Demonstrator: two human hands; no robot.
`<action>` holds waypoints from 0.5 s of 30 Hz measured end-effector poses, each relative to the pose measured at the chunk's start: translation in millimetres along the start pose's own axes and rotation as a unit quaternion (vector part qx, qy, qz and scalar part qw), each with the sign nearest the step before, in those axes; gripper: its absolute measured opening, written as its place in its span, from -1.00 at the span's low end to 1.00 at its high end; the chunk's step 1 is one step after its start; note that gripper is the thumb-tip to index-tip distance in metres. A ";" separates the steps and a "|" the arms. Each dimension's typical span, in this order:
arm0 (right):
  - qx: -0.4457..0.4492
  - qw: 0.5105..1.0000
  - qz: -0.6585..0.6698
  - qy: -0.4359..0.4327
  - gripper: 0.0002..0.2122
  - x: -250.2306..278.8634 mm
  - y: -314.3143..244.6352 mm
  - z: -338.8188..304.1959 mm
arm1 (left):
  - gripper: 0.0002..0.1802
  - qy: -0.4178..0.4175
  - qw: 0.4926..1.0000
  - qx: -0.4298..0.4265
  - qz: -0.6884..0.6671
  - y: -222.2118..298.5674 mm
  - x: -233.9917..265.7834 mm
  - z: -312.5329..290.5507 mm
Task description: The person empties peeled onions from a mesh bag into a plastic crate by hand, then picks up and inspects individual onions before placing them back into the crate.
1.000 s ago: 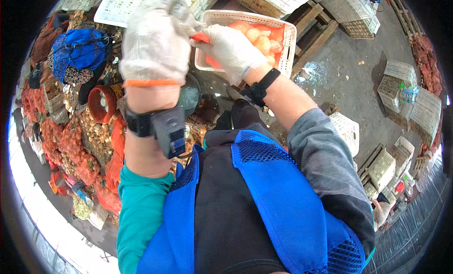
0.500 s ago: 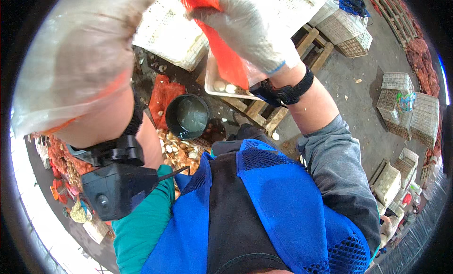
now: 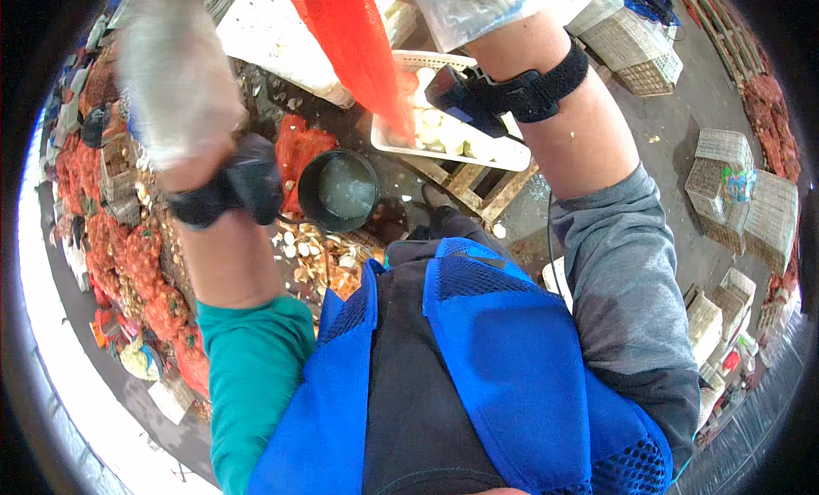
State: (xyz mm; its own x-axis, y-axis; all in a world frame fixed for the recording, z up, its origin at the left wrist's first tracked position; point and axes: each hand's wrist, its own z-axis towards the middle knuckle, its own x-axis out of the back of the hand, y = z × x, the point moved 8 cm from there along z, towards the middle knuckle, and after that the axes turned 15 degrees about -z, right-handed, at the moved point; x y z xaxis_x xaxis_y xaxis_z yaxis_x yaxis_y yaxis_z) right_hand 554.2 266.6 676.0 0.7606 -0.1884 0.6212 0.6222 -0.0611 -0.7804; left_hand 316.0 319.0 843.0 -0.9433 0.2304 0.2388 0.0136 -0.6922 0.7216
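Observation:
A red mesh bag [image 3: 345,47] hangs down from the top edge, its lower end over a white plastic basket [image 3: 512,160] that holds pale round pieces. My right hand [image 3: 473,9], in a whitish glove with clear plastic over it, is beside the bag's upper part. Its fingers run past the top edge; the bag, gripped by this hand a moment earlier, still hangs there. My left hand [image 3: 175,81], gloved and plastic-covered as well, is raised at the upper left. It is smeared by motion, so its fingers cannot be made out.
A black bucket of cloudy water [image 3: 339,191] stands before me, with a red mesh bag [image 3: 300,152] beside it. Pale pieces [image 3: 317,254] litter the floor. The white basket rests on a wooden pallet [image 3: 490,192]. Full red sacks [image 3: 141,256] lie left; crates [image 3: 725,196] stand right.
My left hand has swung down and away from the head camera. My right hand has gone up, partly out of view. The red bag has shifted left, showing more of the white basket.

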 end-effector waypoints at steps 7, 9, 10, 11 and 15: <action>0.152 0.985 0.058 -0.054 -0.80 -51.6 -143.3 44.4 | -0.82 0.040 0.982 0.185 -0.004 -146.3 12.3 -99.9; 0.189 0.977 0.079 -0.066 -0.79 -62.9 -171.1 46.6 | -0.81 0.029 0.986 0.098 0.130 -128.4 22.5 -108.0; 0.203 0.973 0.086 -0.069 -0.79 -61.7 -180.6 48.3 | -0.79 0.167 0.957 0.195 -0.133 -113.8 31.1 -106.9; 0.221 0.968 0.097 -0.073 -0.79 -58.5 -196.6 48.0 | -0.80 0.187 0.960 0.182 -0.100 -93.6 43.5 -101.4; 0.205 0.962 0.156 -0.090 -0.78 -71.3 -183.7 62.2 | -0.69 0.343 0.918 0.144 -0.139 -73.3 97.0 -122.3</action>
State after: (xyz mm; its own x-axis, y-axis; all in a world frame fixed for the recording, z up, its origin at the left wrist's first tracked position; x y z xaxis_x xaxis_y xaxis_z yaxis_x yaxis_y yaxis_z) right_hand 397.1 352.2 779.5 0.9191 0.0393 0.3920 0.3510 0.3700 -0.8602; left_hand 182.9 308.5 733.8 -0.9088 -0.1829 -0.3750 -0.2658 -0.4390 0.8583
